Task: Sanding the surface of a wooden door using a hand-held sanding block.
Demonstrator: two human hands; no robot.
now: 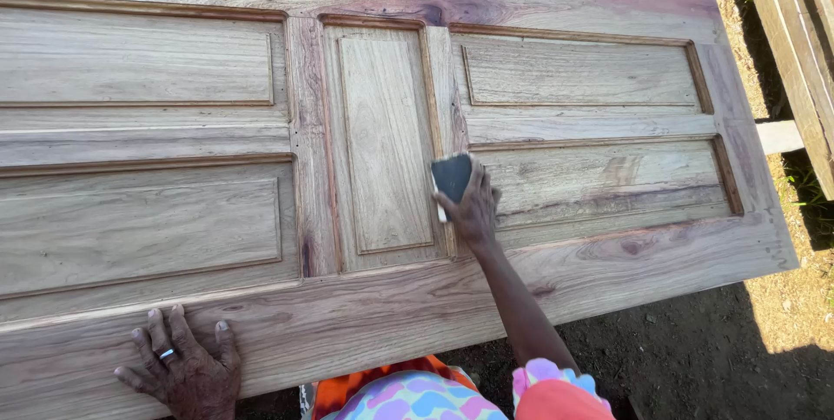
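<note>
A door [373,298] is lying flat, filling most of the frame from the left edge to the right. The left hand [184,366] is resting on its near rail at lower left. The right hand [473,207] is lying at centre, on the upright between the middle panel [385,138] and the right panels, pressing a sanding pad [451,177] there. Planks [795,46] are lying at upper right, beyond the door's end, on the ground [695,350].

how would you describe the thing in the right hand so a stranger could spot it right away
Start at the big unpainted panelled wooden door lying flat across the view. Near its middle, the right hand presses a small sanding sheet against the upright strip beside the narrow vertical panel. It is the only dark, blue-grey thing on the pale wood.
</note>
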